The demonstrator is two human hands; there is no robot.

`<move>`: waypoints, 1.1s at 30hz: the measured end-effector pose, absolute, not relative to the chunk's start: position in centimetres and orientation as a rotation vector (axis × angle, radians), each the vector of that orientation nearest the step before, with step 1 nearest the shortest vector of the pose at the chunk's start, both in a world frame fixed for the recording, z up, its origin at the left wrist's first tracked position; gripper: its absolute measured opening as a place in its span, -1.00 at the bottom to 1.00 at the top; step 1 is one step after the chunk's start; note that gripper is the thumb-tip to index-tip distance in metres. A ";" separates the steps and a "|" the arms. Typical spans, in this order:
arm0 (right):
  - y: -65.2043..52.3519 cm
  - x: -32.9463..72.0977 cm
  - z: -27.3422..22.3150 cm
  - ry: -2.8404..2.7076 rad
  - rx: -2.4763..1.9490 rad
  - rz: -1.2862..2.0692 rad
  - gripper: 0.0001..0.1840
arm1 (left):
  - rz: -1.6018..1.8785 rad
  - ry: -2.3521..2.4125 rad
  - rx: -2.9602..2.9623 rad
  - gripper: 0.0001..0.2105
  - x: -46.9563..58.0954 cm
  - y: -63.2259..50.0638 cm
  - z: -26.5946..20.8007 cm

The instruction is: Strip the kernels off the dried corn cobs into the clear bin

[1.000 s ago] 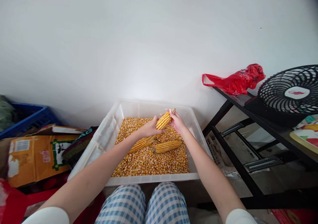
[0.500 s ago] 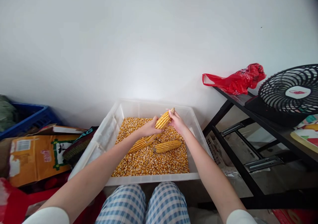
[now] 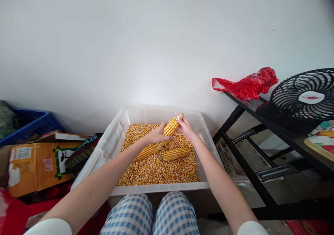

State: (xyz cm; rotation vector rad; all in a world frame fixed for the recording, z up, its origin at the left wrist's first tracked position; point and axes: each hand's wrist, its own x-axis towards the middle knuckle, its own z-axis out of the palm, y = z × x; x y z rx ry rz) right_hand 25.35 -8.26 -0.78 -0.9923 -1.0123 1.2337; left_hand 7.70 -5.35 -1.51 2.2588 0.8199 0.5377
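A yellow corn cob [image 3: 171, 126] is held at a slant above a plastic bin [image 3: 161, 187]. My left hand [image 3: 157, 134] grips its lower part, fingers wrapped round it. My right hand [image 3: 185, 127] closes on its upper end, the thumb pressed near the pale tip. Loose corn kernels [image 3: 161, 174] cover the bin's floor in a thick layer. A second corn cob [image 3: 176, 153] rests on the kernels just below my hands. Partly behind my left wrist, another cob [image 3: 146, 153] lies at an angle.
To the right, a black metal stand [image 3: 242, 151] carries a red plastic bag [image 3: 250, 85] and a black fan [image 3: 308, 94]. On the left are a cardboard box [image 3: 39, 165], a mesh bag [image 3: 80, 155] and a blue crate [image 3: 39, 123]. A white wall [image 3: 156, 47] rises behind the bin.
The view has shifted very slightly. My right fingers have moved a little at the cob's tip; both hands stay on the same cob.
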 end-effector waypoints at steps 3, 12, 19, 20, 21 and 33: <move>-8.5 24.7 -0.3 -0.988 -0.941 1.249 -0.60 | 0.530 0.934 2.393 -0.62 7.8 -5.8 -1.0; -7.8 24.3 -2.1 -0.956 -1.061 1.151 -0.64 | 0.501 1.063 2.532 -0.61 7.6 -5.9 -1.2; -8.4 25.2 0.1 -0.954 -0.857 1.333 -0.65 | 0.540 1.065 2.338 -0.54 7.5 -5.4 -0.6; -8.4 25.1 0.2 -0.925 -0.849 1.338 -0.65 | 0.529 1.139 2.347 -0.54 7.6 -5.5 -0.5; -8.3 24.9 0.1 -0.888 -0.865 1.324 -0.65 | 0.520 1.225 2.376 -0.55 7.7 -5.6 -0.5; -7.8 24.0 -1.7 -0.926 -0.916 1.137 -0.70 | 0.460 1.334 2.458 -0.57 7.7 -5.5 -0.7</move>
